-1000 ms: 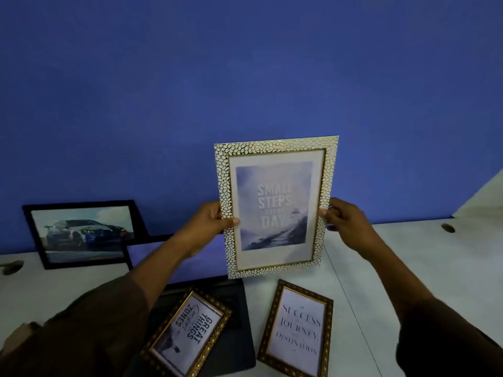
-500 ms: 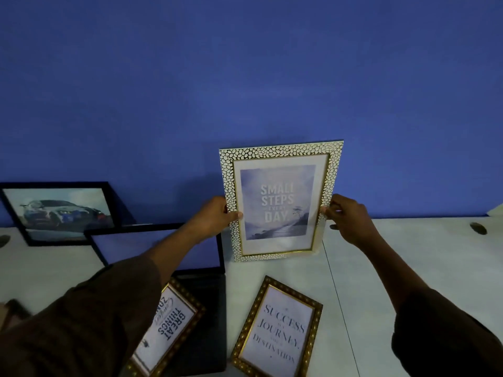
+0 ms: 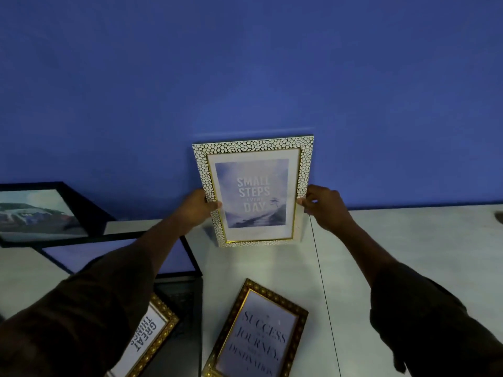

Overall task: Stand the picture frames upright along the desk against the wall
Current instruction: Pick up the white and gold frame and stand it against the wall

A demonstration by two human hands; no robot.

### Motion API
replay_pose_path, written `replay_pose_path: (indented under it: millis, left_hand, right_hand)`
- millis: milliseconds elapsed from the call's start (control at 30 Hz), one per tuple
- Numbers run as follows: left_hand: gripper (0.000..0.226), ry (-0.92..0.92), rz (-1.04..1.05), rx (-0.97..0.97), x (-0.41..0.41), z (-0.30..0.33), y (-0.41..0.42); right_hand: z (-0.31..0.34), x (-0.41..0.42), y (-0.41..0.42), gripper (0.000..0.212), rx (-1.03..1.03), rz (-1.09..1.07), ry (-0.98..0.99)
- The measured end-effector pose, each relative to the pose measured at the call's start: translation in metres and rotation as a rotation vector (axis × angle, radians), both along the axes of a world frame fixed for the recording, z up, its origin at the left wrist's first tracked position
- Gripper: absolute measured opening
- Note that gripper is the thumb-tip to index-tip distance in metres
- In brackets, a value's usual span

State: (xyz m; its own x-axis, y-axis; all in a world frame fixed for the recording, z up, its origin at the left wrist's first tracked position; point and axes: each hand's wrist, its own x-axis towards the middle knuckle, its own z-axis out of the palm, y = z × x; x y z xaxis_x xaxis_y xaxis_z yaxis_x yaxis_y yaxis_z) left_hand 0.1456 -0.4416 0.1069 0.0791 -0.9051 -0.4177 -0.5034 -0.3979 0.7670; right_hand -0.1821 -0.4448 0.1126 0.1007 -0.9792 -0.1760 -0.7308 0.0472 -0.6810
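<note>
A white pebble-patterned frame (image 3: 254,191) reading "Small Steps Every Day" stands upright, its bottom edge on the white desk (image 3: 408,240) and its top close to the blue wall (image 3: 245,77). My left hand (image 3: 197,206) grips its left side and my right hand (image 3: 322,204) grips its right side. A black frame with a car picture (image 3: 38,213) leans against the wall at far left. Two gold frames lie flat near me: "Success" (image 3: 258,333) and "Great Things" (image 3: 147,341), the latter partly hidden by my left sleeve.
An open laptop (image 3: 122,254) sits left of centre, its screen just left of the held frame. A desk seam (image 3: 324,281) runs front to back beside my right arm. A cable hole (image 3: 499,216) lies at the far right edge.
Both hands have carried the white frame down and back toward the wall, so its bottom edge now rests on the desk. The view has shifted, with the car frame sliding left.
</note>
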Motion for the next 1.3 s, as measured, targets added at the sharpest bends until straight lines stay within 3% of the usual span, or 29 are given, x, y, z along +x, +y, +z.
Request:
replay_pose_path:
  millis: [433,633,733,867,1133,1300]
  left_hand:
    - [0.042,0.033,0.024,0.019,-0.010,-0.022,-0.006]
    - [0.056,0.096,0.107,0.075,-0.017,-0.028,0.004]
    - [0.046,0.105,0.160,0.102,-0.023,-0.022,0.028]
    - [0.063,0.073,0.083,0.166,-0.023,-0.047,0.075]
    - [0.068,0.098,0.087,0.337,-0.046,-0.064,0.174]
    - [0.066,0.105,0.035,0.437,-0.046,-0.091,0.237]
  right_hand:
    - [-0.038,-0.008,-0.014,0.019,0.030,-0.020,0.017]
    - [-0.036,-0.005,0.001,0.041,0.090,-0.127,0.014]
    - [-0.039,-0.004,0.026,0.050,0.099,-0.191,0.004]
    - [-0.045,0.004,0.077,0.043,0.139,-0.218,-0.028]
    - [-0.069,0.013,0.187,0.043,0.274,-0.257,-0.060]
    - [-0.098,0.020,0.265,0.031,0.398,-0.319,0.019]
